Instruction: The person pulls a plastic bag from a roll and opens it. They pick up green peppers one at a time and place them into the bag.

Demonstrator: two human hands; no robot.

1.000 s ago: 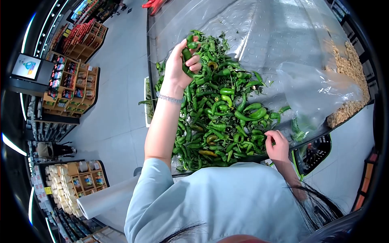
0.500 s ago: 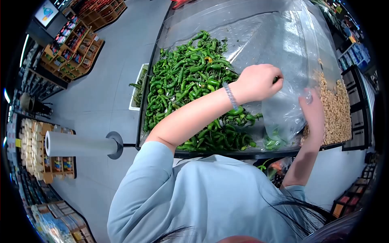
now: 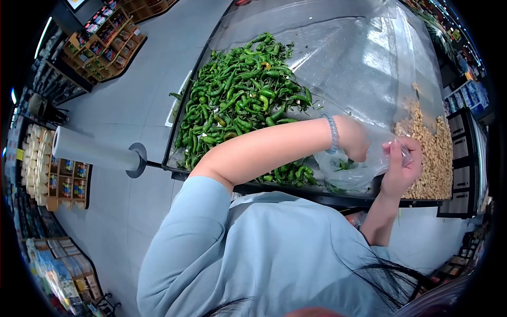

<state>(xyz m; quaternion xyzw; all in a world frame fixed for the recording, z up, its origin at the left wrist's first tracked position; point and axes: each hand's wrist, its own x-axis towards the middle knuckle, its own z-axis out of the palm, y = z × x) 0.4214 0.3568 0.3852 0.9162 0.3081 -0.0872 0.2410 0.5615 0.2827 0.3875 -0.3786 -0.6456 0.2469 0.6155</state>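
Note:
My left hand (image 3: 355, 138), with a beaded bracelet on its wrist, is closed and reaches down at the mouth of a clear plastic bag (image 3: 346, 174). Whatever its fingers hold is hidden. The bag's edge is pinched in my right hand (image 3: 404, 161), at the right. Some green peppers show through the lower part of the bag, which rests near the front edge of the display table. Left of the bag, a wide heap of green peppers (image 3: 232, 95) is spread on the table, partly behind my left forearm.
Peanuts (image 3: 430, 153) lie right of my right hand. Clear plastic sheeting (image 3: 338, 58) covers the table's back part. A roll of plastic bags (image 3: 95, 150) juts from the table's left corner. Shelves (image 3: 105, 45) stand across the floor at left, and dark crates (image 3: 462, 164) at right.
My left hand has come down and right, from above the table to the bag's mouth. The bag is drawn wider, and my right hand sits lower. The view has shifted slightly.

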